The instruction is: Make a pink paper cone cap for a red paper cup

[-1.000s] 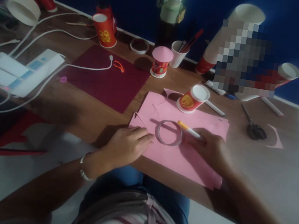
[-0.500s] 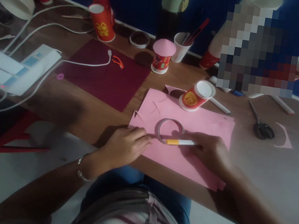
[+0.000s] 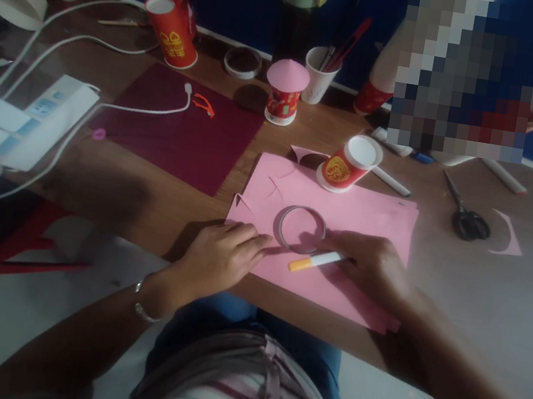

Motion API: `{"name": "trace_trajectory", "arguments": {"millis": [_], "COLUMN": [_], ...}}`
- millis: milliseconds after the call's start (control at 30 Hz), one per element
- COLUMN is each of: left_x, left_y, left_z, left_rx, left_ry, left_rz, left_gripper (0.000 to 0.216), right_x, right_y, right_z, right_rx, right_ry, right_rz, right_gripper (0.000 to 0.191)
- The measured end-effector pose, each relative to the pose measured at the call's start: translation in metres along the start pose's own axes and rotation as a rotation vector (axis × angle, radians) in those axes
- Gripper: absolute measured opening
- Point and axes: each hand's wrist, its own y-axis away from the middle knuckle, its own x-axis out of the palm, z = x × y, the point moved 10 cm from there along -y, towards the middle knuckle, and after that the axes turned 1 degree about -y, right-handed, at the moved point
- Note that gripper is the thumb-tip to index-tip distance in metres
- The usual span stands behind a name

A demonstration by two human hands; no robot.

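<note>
Chg vs 1 s ago: yellow-&-white stick marker (image 3: 315, 261), prob. plastic, swung to near side of thin grey round ring (image 3: 280, 226); work prob. at rim. R hand (image 3: 372, 263) clamped on marker; L hand (image 3: 225, 253) apart, laid on smooth pink paper sheets (image 3: 369, 219) w/ ring, by brown wood-look desk's (image 3: 185, 203) front edge. Ring mat'l unclear.

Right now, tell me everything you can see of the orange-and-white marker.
The marker is a slim, straight stick, plastic by its look, with an orange end and a white barrel. It slants over the pink paper, orange end pointing toward the person's left, just on the body side of the thin ring. The right hand grips it and hides its other end. Whether the orange part is a cap, or the marker touches the paper, I can't tell.
</note>
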Motion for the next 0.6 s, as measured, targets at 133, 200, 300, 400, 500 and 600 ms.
{"name": "trace_trajectory", "arguments": {"millis": [133,200,300,400,500,600], "left_x": [0.000,0.002,0.004,0.001,-0.017,-0.040], "left_y": [-0.001,-0.001,0.002,0.002,-0.005,-0.023], "left_z": [0.002,0.003,0.006,0.009,0.015,0.023], "left_rx": [-0.014,-0.023,-0.034,-0.046,-0.079,-0.121], "left_ry": [0.013,0.024,0.043,0.076,0.133,0.191], "left_rz": [0.011,0.021,0.039,0.034,-0.056,-0.159], "left_gripper": [0.015,0.015,0.016,0.013,0.017,0.030], "right_x": [0.000,-0.005,-0.021,-0.030,-0.025,-0.014], "right_y": [-0.002,-0.004,0.000,0.008,0.008,0.002], "right_z": [-0.002,-0.008,-0.028,-0.040,-0.035,-0.021], "right_rx": [0.033,0.092,0.261,0.343,0.319,0.258], "right_ry": [-0.116,-0.216,-0.315,-0.446,-0.496,-0.472], "right_rz": [0.024,-0.005,-0.160,-0.281,-0.223,-0.090], "right_gripper": [0.039,0.028,0.024,0.035,0.042,0.041]}}
